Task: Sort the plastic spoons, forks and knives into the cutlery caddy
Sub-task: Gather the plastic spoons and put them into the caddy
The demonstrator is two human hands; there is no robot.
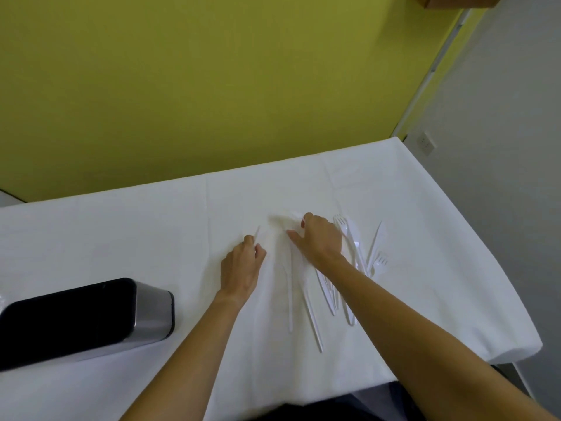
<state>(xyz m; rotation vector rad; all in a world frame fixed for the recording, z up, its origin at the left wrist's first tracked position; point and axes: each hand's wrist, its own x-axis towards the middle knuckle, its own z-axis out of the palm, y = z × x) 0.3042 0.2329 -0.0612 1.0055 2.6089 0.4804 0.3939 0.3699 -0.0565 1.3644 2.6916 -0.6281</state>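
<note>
Left hand (243, 262) pinched thin white utensil (257, 231), type unclear. Right hand (321, 241) lay over cutlery pile (312, 320), fingers bent among blurred pieces; cannot tell whether it held one. Fork (381, 260) lay at pile's right edge. Pile spread on white-covered counter (121, 232). Cutlery caddy (151, 308) sat at left, well apart from pile.

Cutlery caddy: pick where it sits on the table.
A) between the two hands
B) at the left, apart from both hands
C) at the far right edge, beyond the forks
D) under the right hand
B: the black and steel cutlery caddy sits at the left of the table, clear of the left hand and right hand, both by the loose white cutlery.
</note>
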